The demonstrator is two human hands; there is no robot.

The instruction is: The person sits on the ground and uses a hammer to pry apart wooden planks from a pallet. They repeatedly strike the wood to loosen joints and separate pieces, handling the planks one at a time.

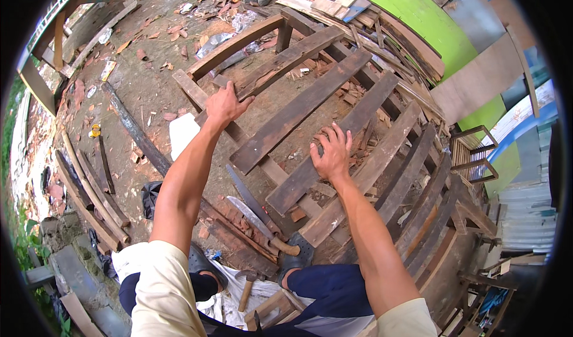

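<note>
A slatted frame of dark, weathered wood (298, 117) lies tilted before me, its planks spaced with gaps between them. My left hand (223, 106) grips the near left end of an upper wooden slat (286, 62), thumb and forefinger at its end; the other fingers are partly hidden. On a lower wooden slat (365, 109) rests my right hand (332, 153), its fingers spread and slightly bent. Below the frame, by my feet, a machete (253, 219) with a wooden handle lies beside a handsaw blade (250, 195). A hammer (245, 294) sits between my feet.
Long poles and boards (89, 188) lie at the left, near a black plastic bag (151, 195). A wooden bench (65, 32) stands at the far left. Stacked planks (412, 44) and a green panel (412, 14) fill the back right. Leaves and wood scraps litter the ground.
</note>
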